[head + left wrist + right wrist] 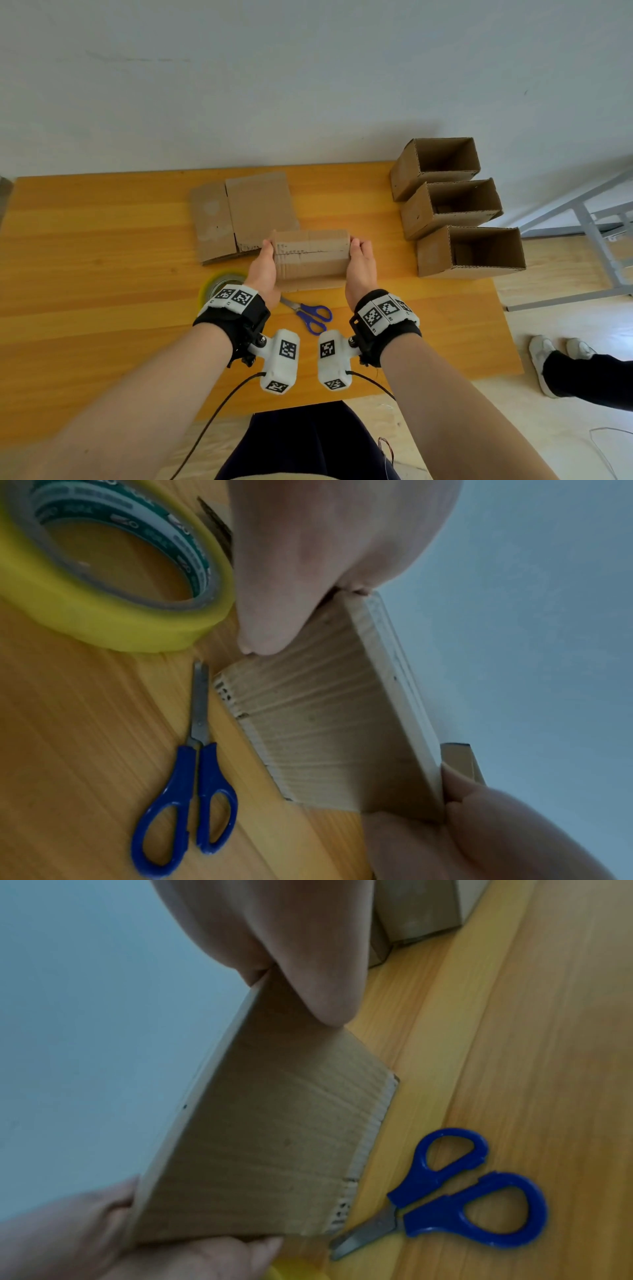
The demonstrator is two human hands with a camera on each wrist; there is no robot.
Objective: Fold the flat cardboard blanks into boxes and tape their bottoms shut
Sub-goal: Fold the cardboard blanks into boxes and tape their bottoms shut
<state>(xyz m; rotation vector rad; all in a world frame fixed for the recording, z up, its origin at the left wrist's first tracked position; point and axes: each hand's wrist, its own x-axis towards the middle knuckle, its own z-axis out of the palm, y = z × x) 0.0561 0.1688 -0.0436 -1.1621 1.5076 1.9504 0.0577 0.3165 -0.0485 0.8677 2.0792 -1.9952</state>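
Note:
A folded cardboard box (311, 260) sits between both hands over the middle of the table, its closed flaps facing up with a seam across them. My left hand (265, 263) grips the box's left end, thumb on top. My right hand (359, 265) grips the right end the same way. In the left wrist view the left hand's fingers (274, 601) press on the box's side wall (325, 737). The right wrist view shows the right hand's fingers (308, 974) on the same box (267, 1150). A stack of flat cardboard blanks (239, 212) lies behind the box.
Three open-topped boxes (452, 209) stand in a row at the table's right edge. A yellow tape roll (219, 284) lies by my left wrist. Blue-handled scissors (311, 315) lie between my wrists. A metal frame (589, 219) and another person's feet (555, 356) are right of the wooden table (102, 274).

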